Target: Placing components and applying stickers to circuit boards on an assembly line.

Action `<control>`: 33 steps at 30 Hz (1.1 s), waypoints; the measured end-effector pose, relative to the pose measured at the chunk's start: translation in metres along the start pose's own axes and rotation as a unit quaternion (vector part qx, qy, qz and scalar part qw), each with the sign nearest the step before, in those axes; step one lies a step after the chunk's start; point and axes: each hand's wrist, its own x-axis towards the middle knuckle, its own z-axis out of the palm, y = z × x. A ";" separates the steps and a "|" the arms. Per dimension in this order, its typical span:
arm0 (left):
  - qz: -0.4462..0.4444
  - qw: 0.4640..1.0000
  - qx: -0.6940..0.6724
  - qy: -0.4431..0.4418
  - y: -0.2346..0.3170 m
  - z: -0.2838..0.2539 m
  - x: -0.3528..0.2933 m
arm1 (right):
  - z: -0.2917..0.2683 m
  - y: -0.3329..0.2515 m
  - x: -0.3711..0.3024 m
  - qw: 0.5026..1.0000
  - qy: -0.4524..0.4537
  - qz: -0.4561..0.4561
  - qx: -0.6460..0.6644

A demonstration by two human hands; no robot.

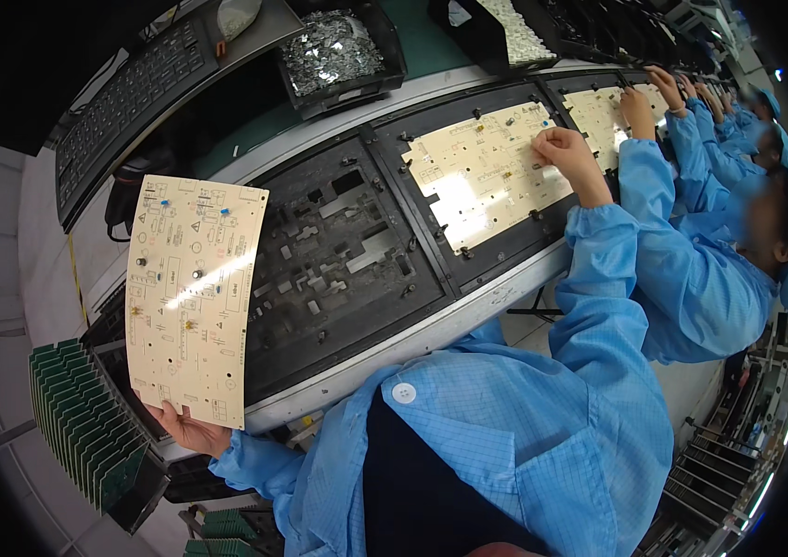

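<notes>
At the left, my left hand (191, 434) grips the lower edge of a cream circuit board (191, 334), which stands tilted up and carries a few small blue, black and yellow components. Beside it lies a black carrier frame (366, 325) with cutouts and no board in it. Further right, a similar circuit board (459, 172) lies flat in another black carrier, held by knobs round its edges. Over that board's right part is my right hand (568, 160), thumb and fingers pinched together; whatever may be between the fingertips is too small to make out.
Behind the carriers stand a black bin (397, 79) of small shiny metal parts and a bin (488, 42) with white parts. A keyboard (124, 116) is at the far left. Green boards (87, 418) stand racked at lower left. A co-worker's sleeve (672, 260) is close on my right.
</notes>
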 end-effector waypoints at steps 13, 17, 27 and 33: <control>-0.007 1.000 -0.025 -0.006 0.003 0.001 0.001 | 0.109 -0.055 -0.004 0.992 -0.089 -0.082 -0.046; -0.010 0.999 -0.030 -0.015 0.002 0.009 0.000 | 0.137 -0.057 0.002 0.975 -0.084 -0.146 -0.144; 0.022 0.998 0.033 0.038 0.003 0.017 -0.001 | 0.152 -0.067 -0.010 0.924 -0.073 -0.263 -0.267; -0.047 0.995 0.081 0.021 -0.001 0.039 0.007 | 0.165 -0.087 -0.026 0.957 -0.267 -0.024 0.111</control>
